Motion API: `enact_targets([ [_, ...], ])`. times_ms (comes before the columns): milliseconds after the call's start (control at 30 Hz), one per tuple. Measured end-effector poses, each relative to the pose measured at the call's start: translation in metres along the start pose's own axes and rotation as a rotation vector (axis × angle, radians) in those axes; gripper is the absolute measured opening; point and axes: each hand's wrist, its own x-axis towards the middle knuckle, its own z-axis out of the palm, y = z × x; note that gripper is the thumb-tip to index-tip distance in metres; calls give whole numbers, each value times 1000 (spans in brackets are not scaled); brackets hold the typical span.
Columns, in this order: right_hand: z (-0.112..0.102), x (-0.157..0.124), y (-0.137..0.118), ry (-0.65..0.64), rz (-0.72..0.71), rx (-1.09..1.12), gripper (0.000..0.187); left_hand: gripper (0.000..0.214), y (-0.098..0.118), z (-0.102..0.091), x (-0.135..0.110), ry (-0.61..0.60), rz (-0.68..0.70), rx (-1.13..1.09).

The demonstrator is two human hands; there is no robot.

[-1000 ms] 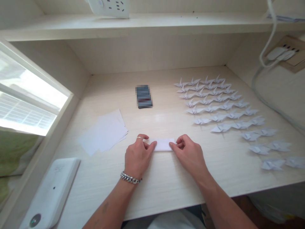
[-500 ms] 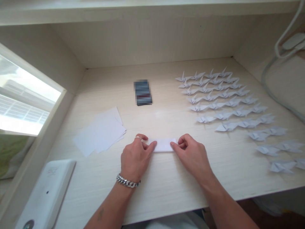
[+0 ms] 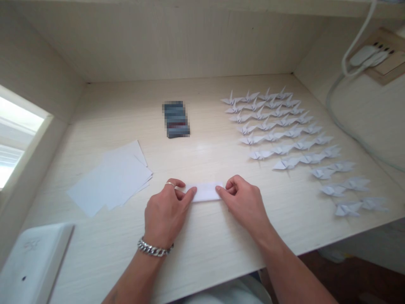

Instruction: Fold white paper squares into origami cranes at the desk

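A folded sheet of white paper (image 3: pixel 206 193), now a narrow rectangle, lies on the desk between my two hands. My left hand (image 3: pixel 167 211) is closed on its left end, thumb on top and fingers curled behind. On the right end, my right hand (image 3: pixel 243 200) pinches the paper between thumb and curled fingers. A ring and a chain bracelet (image 3: pixel 155 248) are on the left hand and wrist. Left of my hands is a loose pile of white paper sheets (image 3: pixel 110 177). Several rows of folded white paper cranes (image 3: pixel 278 126) stand to the right.
A dark, pixelated flat object (image 3: pixel 176 119) lies behind the paper. At the front left sits a white box-like device (image 3: pixel 38 257). A grey-white cable (image 3: pixel 341 122) runs down the right wall from plugs in a socket (image 3: pixel 384 57). The desk's front edge (image 3: pixel 310 250) is close to my arms.
The view has swung to the right, so everything appears shifted left and more of the wall socket shows. Both hands keep their grip on the folded paper, which looks the same.
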Motion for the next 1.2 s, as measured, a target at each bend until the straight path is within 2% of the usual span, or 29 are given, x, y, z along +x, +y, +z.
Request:
enact_targets([
  [567,2,1,5,-36,-2,-25,22,30,0,0,-2,14,-17,-36],
  [1200,0,2,0,0,-28,-34,17,31,2,-3,1,5,19,16],
])
